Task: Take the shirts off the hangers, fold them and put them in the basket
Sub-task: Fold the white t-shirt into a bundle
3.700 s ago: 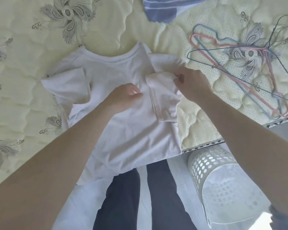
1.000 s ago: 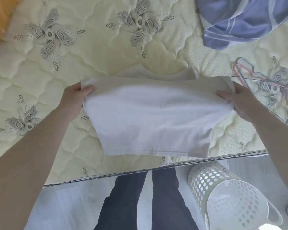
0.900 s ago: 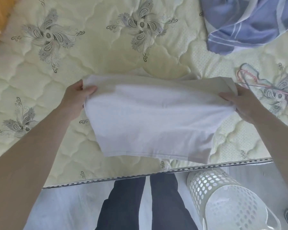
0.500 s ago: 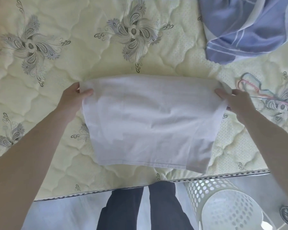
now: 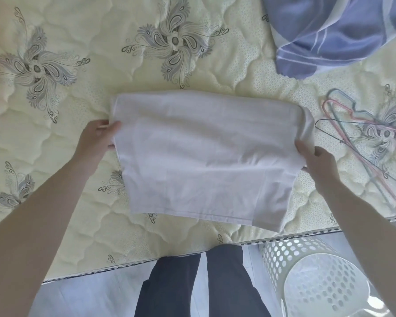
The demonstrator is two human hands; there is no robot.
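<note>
The white T-shirt [image 5: 206,161], folded into a broad rectangle, lies flat on the mattress [image 5: 82,26] near its front edge. A crumpled blue striped shirt [image 5: 336,30] lies far right, with the bare hangers [image 5: 373,131] nearer. The white perforated basket [image 5: 311,277] stands on the floor [image 5: 89,294].

A folded white shirt [image 5: 204,156] lies on the quilted mattress [image 5: 101,53], the left hand [image 5: 96,140] pinching its left edge and the right hand [image 5: 318,161] gripping its right edge. Wire hangers [image 5: 364,138] lie to the right, a blue striped garment [image 5: 334,30] beyond. A white perforated basket [image 5: 306,271] stands on the floor beside the person's dark trouser legs [image 5: 192,282].
</note>
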